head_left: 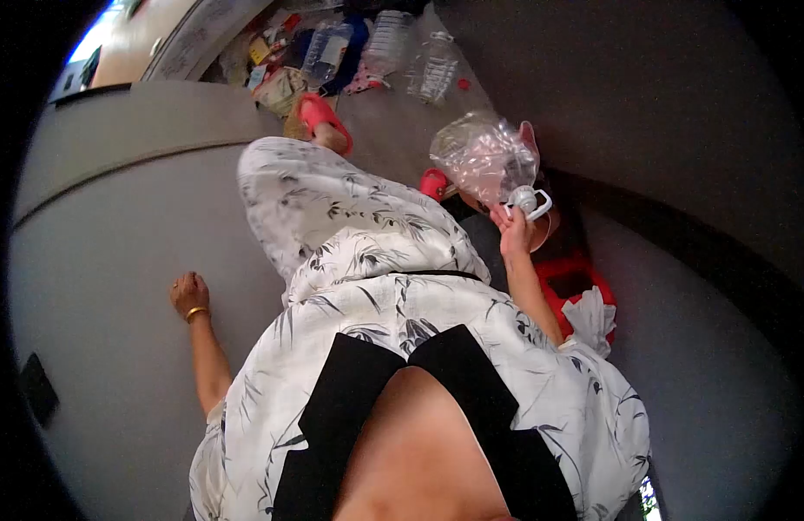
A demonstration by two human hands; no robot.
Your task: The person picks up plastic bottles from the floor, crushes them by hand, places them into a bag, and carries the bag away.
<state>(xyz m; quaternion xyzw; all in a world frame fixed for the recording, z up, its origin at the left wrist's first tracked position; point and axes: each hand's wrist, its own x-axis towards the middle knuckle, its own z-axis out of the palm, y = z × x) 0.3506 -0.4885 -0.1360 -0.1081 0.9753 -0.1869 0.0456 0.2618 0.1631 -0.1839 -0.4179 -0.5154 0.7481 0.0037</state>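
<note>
My right hand [513, 233] is palm up beside a white round piece with a loop handle [528, 201], its fingers against it. Crumpled clear plastic [487, 154] lies just beyond that piece; whether the two are joined I cannot tell. My left hand [189, 293], a gold bangle at its wrist, is curled into a fist on the broad grey surface [115, 260] at my left. Nothing shows in its fingers.
Clear plastic bottles [328, 50] and mixed small items lie in a heap on the floor ahead. A red bin [578, 276] with a white bag stands by my right forearm. Red shoes [317, 113] are on my feet. A dark panel rises on the right.
</note>
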